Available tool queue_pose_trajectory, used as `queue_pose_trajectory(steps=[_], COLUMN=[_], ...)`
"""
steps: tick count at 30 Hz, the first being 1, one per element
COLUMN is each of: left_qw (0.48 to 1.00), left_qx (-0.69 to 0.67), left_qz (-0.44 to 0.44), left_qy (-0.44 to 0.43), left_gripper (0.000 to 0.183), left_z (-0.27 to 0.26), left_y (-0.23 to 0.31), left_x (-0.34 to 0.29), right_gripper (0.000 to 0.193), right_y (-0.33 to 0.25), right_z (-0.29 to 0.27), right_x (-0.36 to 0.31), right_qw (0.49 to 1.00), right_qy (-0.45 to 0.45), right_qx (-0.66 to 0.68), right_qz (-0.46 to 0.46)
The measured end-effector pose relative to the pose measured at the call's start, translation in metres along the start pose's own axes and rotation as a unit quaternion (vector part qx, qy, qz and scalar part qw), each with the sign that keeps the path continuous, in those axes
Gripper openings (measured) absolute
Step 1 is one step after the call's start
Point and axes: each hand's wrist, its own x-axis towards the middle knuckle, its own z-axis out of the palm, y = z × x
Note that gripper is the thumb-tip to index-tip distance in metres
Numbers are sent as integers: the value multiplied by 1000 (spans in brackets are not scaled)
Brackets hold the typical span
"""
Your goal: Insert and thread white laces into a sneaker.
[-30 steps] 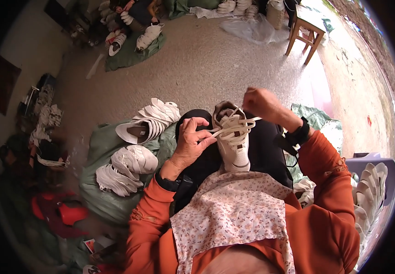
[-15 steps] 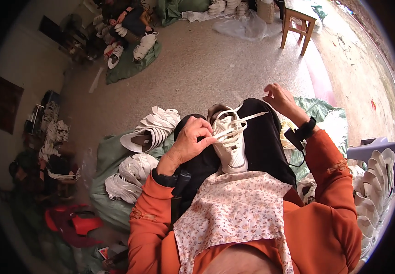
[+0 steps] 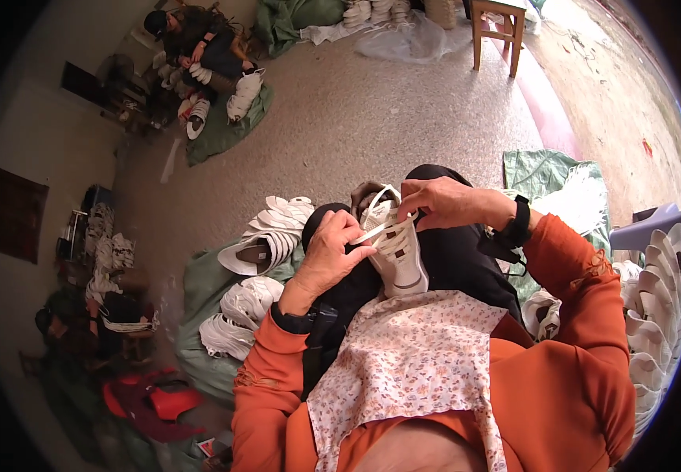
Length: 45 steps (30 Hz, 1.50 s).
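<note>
A white lace-up shoe (image 3: 405, 274) rests between my thighs, its toe toward me and its opening facing away. Pale shoelace (image 3: 370, 234) crosses its tongue in several rows. At the shoe's left side, my left hand (image 3: 326, 256) is closed, pinching a strand of lace between thumb and fingers. My right hand (image 3: 447, 203) reaches in from the right, its fingertips pinched at the upper eyelets on a lace strand; the fingers partly cover that spot. A floral apron (image 3: 411, 346) lies over my lap just below the toe.
Stacked white shoe uppers (image 3: 270, 236) and a bundle of white pieces (image 3: 238, 315) lie on green sheeting to my left. White laces (image 3: 580, 200) sit at right, near a stacked row of shoes (image 3: 655, 315). A wooden stool (image 3: 499, 27) stands far off; co-workers sit at left.
My right hand has come down and left from its raised place beyond my knee to the shoe's eyelets. The left hand keeps its pinch on the lace. The view has shifted slightly.
</note>
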Motion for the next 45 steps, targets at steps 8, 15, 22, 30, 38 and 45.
queue_pose_trajectory(steps=[8,15,22,30,38,45], left_qw=[953,981,967,960,973,952], left_qx=[-237,-83,-156,-218,-169,-200], left_qz=[-160,-140,-171,-160,-122,-215], left_qy=[-103,-109,-110,-74,96,-88], left_gripper=[15,20,33,30,26,32], left_z=[3,-18,-6,9,-4,16], left_y=[-11,3,-22,-18,-23,-39], left_x=[-1,-9,-16,-20,4,41], right_gripper=[12,18,22,19,55,38], right_y=[7,8,-3,-11,-9,11], right_z=[2,0,26,37,-2,-7], right_x=[9,13,3,-12,-41,-78], right_qw=[996,974,950,966,975,951], right_qy=[-20,-32,43,79,72,47], right_qx=[-76,-211,-309,-239,146,155], right_qz=[-41,-79,-31,67,154,265])
